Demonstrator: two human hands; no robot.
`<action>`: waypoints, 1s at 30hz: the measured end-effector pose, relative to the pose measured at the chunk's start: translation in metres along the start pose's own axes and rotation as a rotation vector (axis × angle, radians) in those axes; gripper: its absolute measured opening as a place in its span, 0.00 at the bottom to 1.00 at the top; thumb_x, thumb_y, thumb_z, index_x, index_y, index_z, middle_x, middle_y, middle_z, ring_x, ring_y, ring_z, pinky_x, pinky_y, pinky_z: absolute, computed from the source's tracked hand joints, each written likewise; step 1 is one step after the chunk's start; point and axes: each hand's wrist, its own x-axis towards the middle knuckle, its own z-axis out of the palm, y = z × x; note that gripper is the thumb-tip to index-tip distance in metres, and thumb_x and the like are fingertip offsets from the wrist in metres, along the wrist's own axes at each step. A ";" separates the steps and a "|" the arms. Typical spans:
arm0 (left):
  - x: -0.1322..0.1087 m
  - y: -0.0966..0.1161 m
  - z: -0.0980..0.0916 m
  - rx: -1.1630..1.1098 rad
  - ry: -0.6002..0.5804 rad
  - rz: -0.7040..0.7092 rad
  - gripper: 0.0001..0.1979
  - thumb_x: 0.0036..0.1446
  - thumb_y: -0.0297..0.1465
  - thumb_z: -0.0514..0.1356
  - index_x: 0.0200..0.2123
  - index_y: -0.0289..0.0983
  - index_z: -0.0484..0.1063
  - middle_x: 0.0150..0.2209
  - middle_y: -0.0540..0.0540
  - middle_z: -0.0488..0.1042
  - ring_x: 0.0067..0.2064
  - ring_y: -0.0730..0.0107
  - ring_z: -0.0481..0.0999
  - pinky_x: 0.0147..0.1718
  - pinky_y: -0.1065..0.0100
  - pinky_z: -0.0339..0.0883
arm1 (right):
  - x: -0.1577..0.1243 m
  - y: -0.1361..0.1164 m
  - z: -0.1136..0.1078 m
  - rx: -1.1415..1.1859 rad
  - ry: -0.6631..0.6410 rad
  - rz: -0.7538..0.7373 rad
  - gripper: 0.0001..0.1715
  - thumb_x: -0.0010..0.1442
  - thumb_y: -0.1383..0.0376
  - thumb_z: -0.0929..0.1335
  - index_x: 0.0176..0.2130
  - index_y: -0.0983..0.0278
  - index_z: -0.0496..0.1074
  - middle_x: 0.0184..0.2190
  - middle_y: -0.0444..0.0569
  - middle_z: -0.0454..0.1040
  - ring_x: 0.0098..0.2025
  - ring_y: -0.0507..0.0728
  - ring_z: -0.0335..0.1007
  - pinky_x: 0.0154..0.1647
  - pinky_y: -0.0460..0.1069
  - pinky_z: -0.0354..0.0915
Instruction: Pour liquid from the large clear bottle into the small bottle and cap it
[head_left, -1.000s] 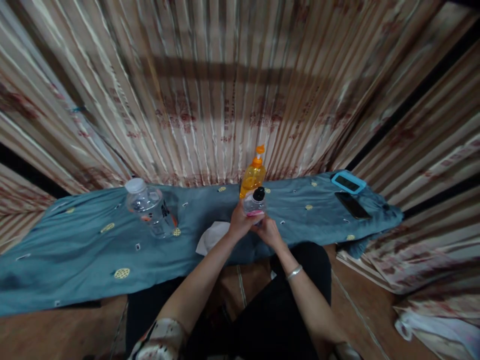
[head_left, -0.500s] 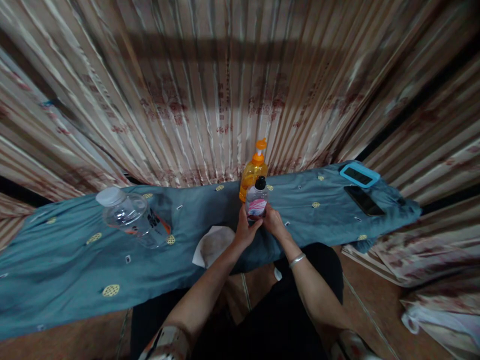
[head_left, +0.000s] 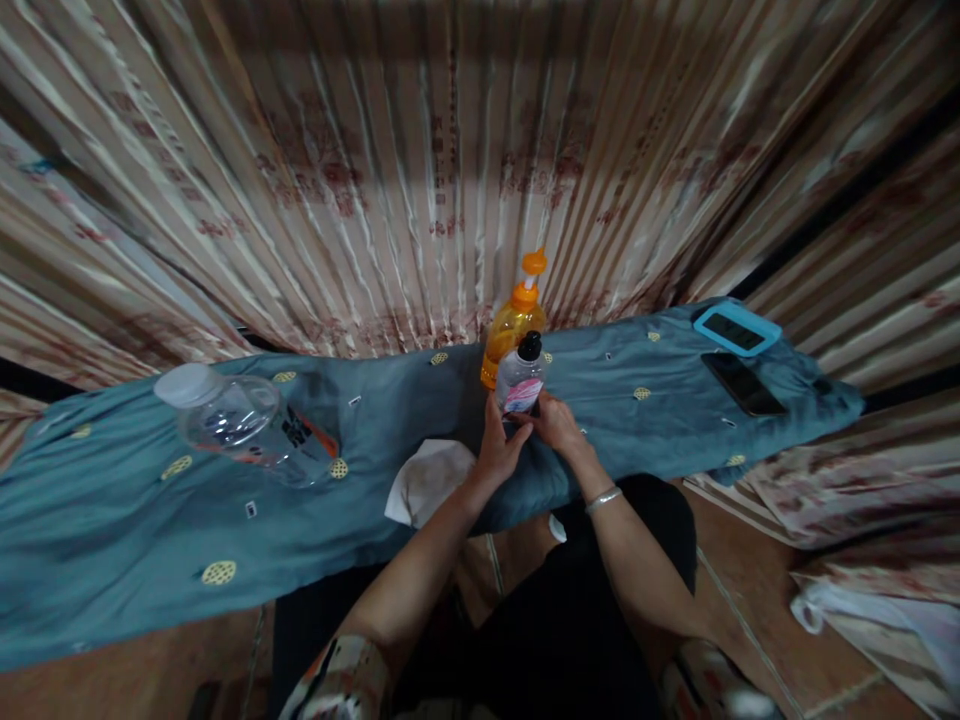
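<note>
Between my two hands stands a small clear bottle (head_left: 520, 380) with a black cap and a pink-and-white label. My left hand (head_left: 502, 440) grips its lower left side, and my right hand (head_left: 559, 423) closes on its lower right side. The fingers behind the bottle are hidden. Just behind it rises an orange pump bottle (head_left: 511, 328) holding yellow liquid, partly covered by the small bottle. A crumpled white cloth (head_left: 431, 482) with a brownish patch lies left of my left wrist.
A large clear plastic bottle (head_left: 247, 425) with a white lid stands at the left. At the right lie a blue-framed device (head_left: 737, 329) and a dark phone (head_left: 742, 384). Teal patterned fabric (head_left: 300, 530) covers the narrow table, and a pleated curtain (head_left: 450, 150) hangs behind.
The view has shifted slightly, so the table things sit a little higher. Both hands still hold the small bottle, which tilts a little more to the right.
</note>
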 end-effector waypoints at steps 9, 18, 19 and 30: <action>-0.033 0.018 -0.015 0.109 -0.129 0.039 0.45 0.55 0.39 0.65 0.70 0.38 0.46 0.74 0.34 0.42 0.74 0.48 0.42 0.71 0.48 0.38 | -0.020 -0.009 0.008 -0.058 0.063 -0.103 0.23 0.65 0.55 0.68 0.54 0.65 0.68 0.52 0.53 0.71 0.52 0.59 0.71 0.52 0.60 0.70; -0.140 0.061 -0.170 0.565 -0.031 0.207 0.21 0.66 0.34 0.55 0.62 0.44 0.66 0.65 0.41 0.66 0.66 0.54 0.66 0.65 0.50 0.61 | -0.085 -0.026 -0.005 -0.169 0.137 -0.135 0.26 0.65 0.55 0.67 0.59 0.64 0.65 0.60 0.56 0.65 0.60 0.64 0.64 0.60 0.66 0.63; -0.147 0.057 -0.189 0.634 0.017 0.200 0.20 0.66 0.34 0.54 0.60 0.44 0.68 0.63 0.41 0.67 0.64 0.55 0.68 0.63 0.50 0.63 | -0.095 -0.037 -0.002 -0.168 0.117 -0.165 0.27 0.66 0.55 0.67 0.59 0.64 0.65 0.60 0.56 0.66 0.60 0.64 0.64 0.60 0.66 0.63; -0.173 0.020 -0.219 0.930 0.041 0.274 0.15 0.62 0.30 0.57 0.52 0.39 0.73 0.54 0.38 0.74 0.57 0.50 0.72 0.56 0.46 0.67 | -0.137 -0.135 0.093 -0.166 -0.062 -0.424 0.28 0.65 0.58 0.68 0.61 0.61 0.64 0.65 0.56 0.60 0.65 0.67 0.58 0.62 0.68 0.62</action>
